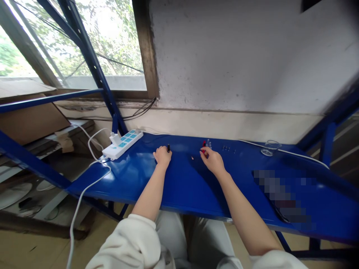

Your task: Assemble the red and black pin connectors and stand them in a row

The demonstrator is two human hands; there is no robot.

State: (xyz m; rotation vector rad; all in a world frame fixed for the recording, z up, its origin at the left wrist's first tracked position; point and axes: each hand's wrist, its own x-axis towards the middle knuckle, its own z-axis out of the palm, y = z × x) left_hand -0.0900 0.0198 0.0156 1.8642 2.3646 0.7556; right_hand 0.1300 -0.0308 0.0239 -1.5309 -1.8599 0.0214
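My left hand (162, 155) rests on the blue metal shelf (182, 183), its fingers closed round a small black pen-like tool (168, 147) that sticks up. My right hand (212, 159) lies a little to the right, its fingers pinched on a small red object (203, 144). Just beyond it stand a few tiny clear pieces (209, 143). A tiny orange speck (192, 158) lies on the shelf between my hands. A row of small dark parts (228, 148) sits further right.
A white power strip (122, 144) with blue sockets and a plugged charger lies at the shelf's left end, its white cable (84, 194) hanging down. A clear glass dish (270, 148) and a thin white wire (303, 156) sit at the right rear. Blue frame posts (92, 63) rise by the window.
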